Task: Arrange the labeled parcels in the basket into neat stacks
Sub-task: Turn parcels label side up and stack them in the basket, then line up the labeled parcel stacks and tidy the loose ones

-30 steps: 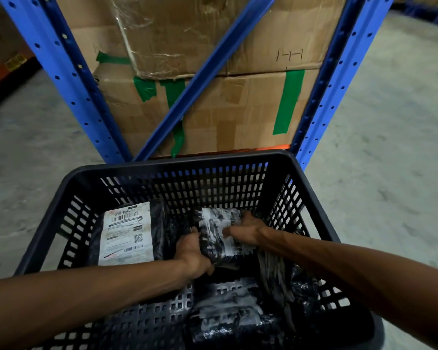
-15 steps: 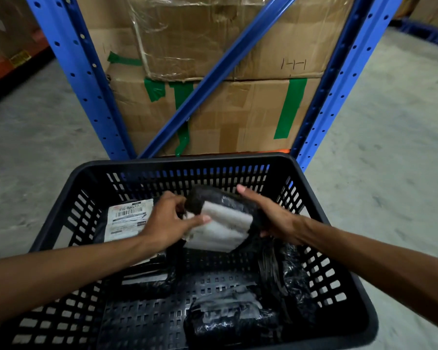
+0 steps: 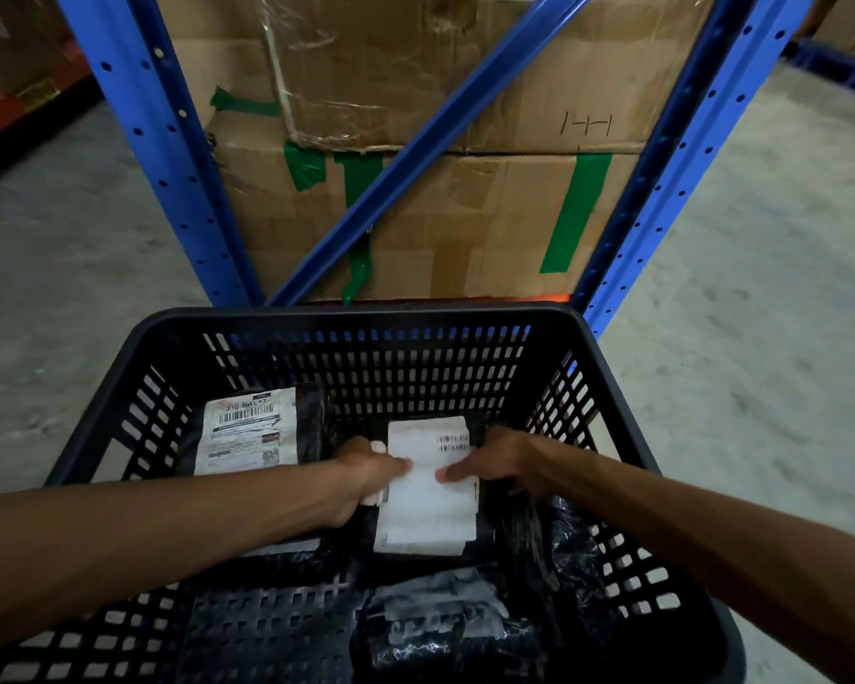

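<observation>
A black slotted plastic basket (image 3: 381, 320) fills the lower half of the view. Both hands hold one black-wrapped parcel (image 3: 428, 515), white label up, low in the basket's middle. My left hand (image 3: 366, 473) grips its left edge, my right hand (image 3: 494, 464) its right edge. A second labeled parcel (image 3: 250, 431) lies flat at the back left. A crumpled black parcel (image 3: 440, 629) sits at the near side, and another black-wrapped one (image 3: 563, 540) leans against the right wall.
Blue steel rack uprights (image 3: 144, 140) and a diagonal brace (image 3: 415, 145) stand just behind the basket. Taped cardboard boxes (image 3: 440, 224) fill the rack. Grey concrete floor (image 3: 741, 308) spreads to both sides.
The parcel was picked up from the basket, turned over so its white label faces up, and lowered flat into the middle of the basket. Both hands stayed on it.
</observation>
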